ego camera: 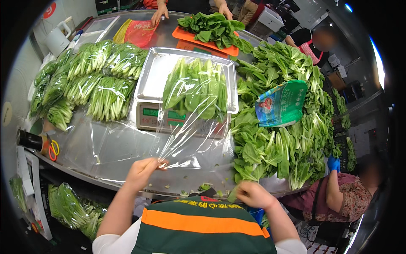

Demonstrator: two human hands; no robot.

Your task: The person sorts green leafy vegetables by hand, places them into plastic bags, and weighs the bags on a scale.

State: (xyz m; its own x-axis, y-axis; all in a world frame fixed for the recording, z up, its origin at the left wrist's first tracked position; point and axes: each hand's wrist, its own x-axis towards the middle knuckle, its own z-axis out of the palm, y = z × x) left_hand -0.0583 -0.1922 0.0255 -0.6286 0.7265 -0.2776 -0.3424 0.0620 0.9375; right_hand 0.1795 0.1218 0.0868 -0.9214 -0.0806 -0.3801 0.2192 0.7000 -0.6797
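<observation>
My left hand (141, 173) pinches the gathered end of a clear plastic bag (180, 143), drawn taut toward me. Inside the bag's far part lies a bunch of leafy greens (196, 85), on a metal tray (152, 76) that rests on a digital scale (149, 122). Near the table's front edge is my right hand (255, 194), its fingers curled around a pale green leaf piece (233, 194). Loose greens (282, 139) are heaped to the right, with a green-and-blue printed bag (282, 103) on them.
Bagged greens (109, 98) are piled left on the metal table (123, 149). Scissors (53, 150) lie by a black cylinder (30, 140). Across the table, another person's hands (160, 13) are near an orange tray (203, 43) of greens. A blue-gloved hand (333, 163) touches the heap's right side.
</observation>
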